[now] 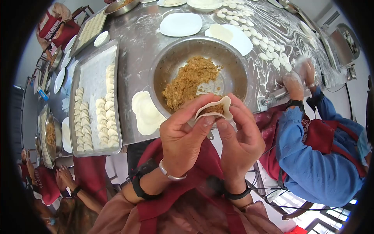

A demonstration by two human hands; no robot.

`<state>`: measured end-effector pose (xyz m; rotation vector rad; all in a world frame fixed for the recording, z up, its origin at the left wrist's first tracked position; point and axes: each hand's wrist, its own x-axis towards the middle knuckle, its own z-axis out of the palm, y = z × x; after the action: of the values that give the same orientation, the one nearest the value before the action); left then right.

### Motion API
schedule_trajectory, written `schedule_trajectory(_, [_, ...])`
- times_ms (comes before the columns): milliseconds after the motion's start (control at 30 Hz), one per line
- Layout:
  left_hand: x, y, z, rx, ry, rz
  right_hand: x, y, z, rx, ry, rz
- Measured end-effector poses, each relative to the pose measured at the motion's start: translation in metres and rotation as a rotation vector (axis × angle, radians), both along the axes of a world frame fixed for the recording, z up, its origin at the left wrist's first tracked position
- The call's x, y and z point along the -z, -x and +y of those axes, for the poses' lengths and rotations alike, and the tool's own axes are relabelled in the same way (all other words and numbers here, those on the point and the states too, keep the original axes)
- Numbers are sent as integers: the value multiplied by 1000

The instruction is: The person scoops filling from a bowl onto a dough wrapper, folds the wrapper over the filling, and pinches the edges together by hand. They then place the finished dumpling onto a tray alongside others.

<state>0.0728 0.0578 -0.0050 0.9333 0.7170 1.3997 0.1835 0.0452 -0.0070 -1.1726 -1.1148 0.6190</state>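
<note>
Long metal tray [91, 78] of folded white dumplings at left, left hand [183, 136] and right hand [239, 138] together pinching a half-folded pale dough dumpling [213, 109] near centre, just before a round steel bowl [233, 62] of brown minced filling [191, 80], co-worker's blue sleeve [307, 163] at right.

Long stainless-steel table [142, 37] runs from the near edge away toward the top of view. Its surface is dull grey, streaked white along the right side. Pale grey wall [28, 58] lies beyond the table's left edge. Wooden chair frame [82, 9] stands off the far left corner. Steel-topped unit [344, 43], possibly a counter or an appliance, sits just past the right edge. Floor [117, 169] below the near edge is pale. Dark-framed windows [335, 214] at lower right are bright with daylight. Curved wooden chair rail [298, 210] is near them. Light is even, with soft glare on the steel.
</note>
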Motion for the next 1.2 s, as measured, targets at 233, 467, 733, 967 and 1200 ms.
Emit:
schedule_trajectory(233, [-7,-1,-4,17,31,2,3,1,0,52,-81,-66])
schedule_trajectory(467, [-6,2,-6,49,17,97,4,-14,0,-13,-122,-131])
schedule_trajectory(733, [-5,3,-7,44,14,78,-2,-15,2,-164,-15,83])
schedule_trajectory(967, [-7,3,-8,57,31,42,5,-13,1,-174,-43,48])
schedule_trajectory(1200, [-6,4,-10,38,35,83,5,-11,-2,-131,-65,-8])
